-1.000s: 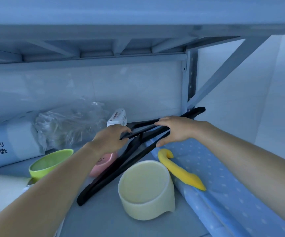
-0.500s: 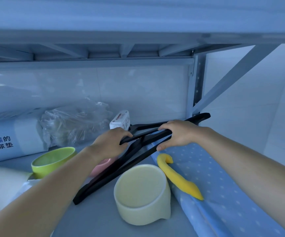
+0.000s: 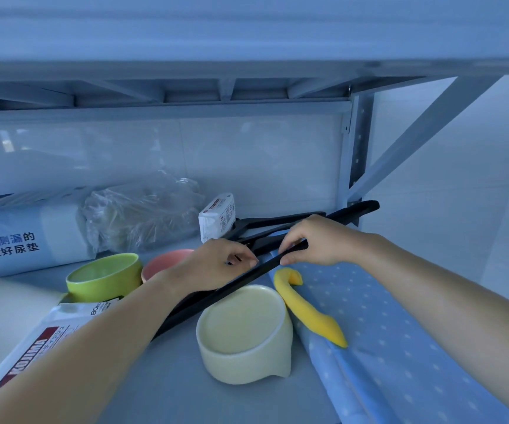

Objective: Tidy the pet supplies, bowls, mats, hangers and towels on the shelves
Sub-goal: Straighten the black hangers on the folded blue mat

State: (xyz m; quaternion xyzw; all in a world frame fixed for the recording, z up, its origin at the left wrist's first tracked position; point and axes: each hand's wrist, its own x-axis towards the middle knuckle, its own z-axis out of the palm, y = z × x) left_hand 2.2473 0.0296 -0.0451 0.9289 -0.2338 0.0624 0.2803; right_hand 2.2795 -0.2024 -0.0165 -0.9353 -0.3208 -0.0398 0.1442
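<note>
Several black hangers (image 3: 280,223) lie stacked on the grey shelf (image 3: 167,390), running from its back right corner toward the front left. My left hand (image 3: 216,266) pinches one hanger's arm near the middle of the stack. My right hand (image 3: 314,240) grips the same stack a little further right. A cream bowl (image 3: 244,332) stands in front of the hangers. A green bowl (image 3: 103,276) and a pink bowl (image 3: 163,263) sit to the left, the pink one partly hidden by my left wrist. A yellow toy (image 3: 305,307) lies on the blue dotted mat (image 3: 400,347).
A large pet-pad pack (image 3: 18,243) and a clear plastic bag (image 3: 143,215) lie along the back wall. A small white packet (image 3: 216,217) stands behind the hangers. A wipes pack (image 3: 42,338) lies front left. The upper shelf (image 3: 247,71) hangs low overhead; a post (image 3: 357,154) stands at back right.
The camera has dipped a little, so the wipes pack at the front left shows now. My left hand slid down the hanger's arm toward the front; my right hand stays on the stack.
</note>
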